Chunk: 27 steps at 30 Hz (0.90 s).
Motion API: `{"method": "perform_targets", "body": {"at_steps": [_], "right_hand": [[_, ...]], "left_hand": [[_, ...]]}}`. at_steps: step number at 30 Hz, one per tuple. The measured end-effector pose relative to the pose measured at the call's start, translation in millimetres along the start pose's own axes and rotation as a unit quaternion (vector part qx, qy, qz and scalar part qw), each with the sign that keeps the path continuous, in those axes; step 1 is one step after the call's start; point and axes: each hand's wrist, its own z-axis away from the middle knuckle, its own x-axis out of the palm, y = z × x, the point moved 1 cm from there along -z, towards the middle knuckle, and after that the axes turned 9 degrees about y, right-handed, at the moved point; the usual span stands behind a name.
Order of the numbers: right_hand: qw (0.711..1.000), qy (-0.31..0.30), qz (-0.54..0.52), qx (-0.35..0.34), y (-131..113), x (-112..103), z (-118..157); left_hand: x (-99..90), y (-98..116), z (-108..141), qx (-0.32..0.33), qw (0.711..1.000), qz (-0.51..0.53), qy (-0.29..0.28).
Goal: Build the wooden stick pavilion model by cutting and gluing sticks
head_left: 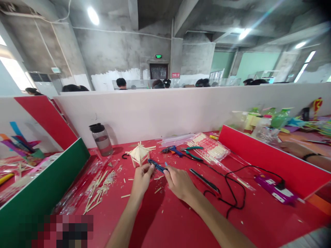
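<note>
Gripping a dark blue hand tool (157, 166) with both hands, slanted from 10 toward 4 o'clock. Pinching its far end between thumb and fingers of the left hand (141, 176); closed around its near end with the right hand (180, 182). At 11 o'clock from the tool, meeting a small pavilion-shaped stick model (140, 154), upright under a peaked roof, just beside the tool's tip; impossible to tell whether touching. Just left of the model, finding a black hook (124, 156).

Round about on the red tabletop (155, 229), scattered with bits of cut stick near the wrists. At 1 o'clock, lying near, a blue glue gun (172, 150); at 2, green-handled pliers (193, 153), then, farther out, plastic-wrapped wooden sticks (210, 147). Between 3 and 4, resting near the right hand, a utility knife (204, 179); well beyond it, past a looping black cord (243, 194), a purple power strip (275, 190). At 8, strewn in a heap, loose sticks (97, 194); at 10, standing by the white partition (155, 115), a black-lidded water bottle (102, 140).

Farthest out, bounded by a green divider (51, 182) at 9 and a red divider (269, 160) at 3, with a co-worker's banded wrist (306, 156) beyond the latter.
</note>
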Motion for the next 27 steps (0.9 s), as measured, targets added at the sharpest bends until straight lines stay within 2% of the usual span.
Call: {"method": "perform_targets", "body": {"at_steps": [5,15,27], "right_hand": [[0.999,-0.013,-0.03,-0.011,2.7,-0.2,-0.5],[0.995,-0.029,-0.089,-0.026,5.9,-10.1,-3.5],[0.999,-0.036,-0.029,-0.019,5.8,-12.1,-1.8]], "left_hand": [[3.1,2.2,1.1,-0.008,1.0,0.012,-0.01],[1.3,1.6,3.5,-0.084,0.993,0.08,-0.007],[-3.0,6.3,3.6,-0.143,0.983,0.107,-0.045]]}}
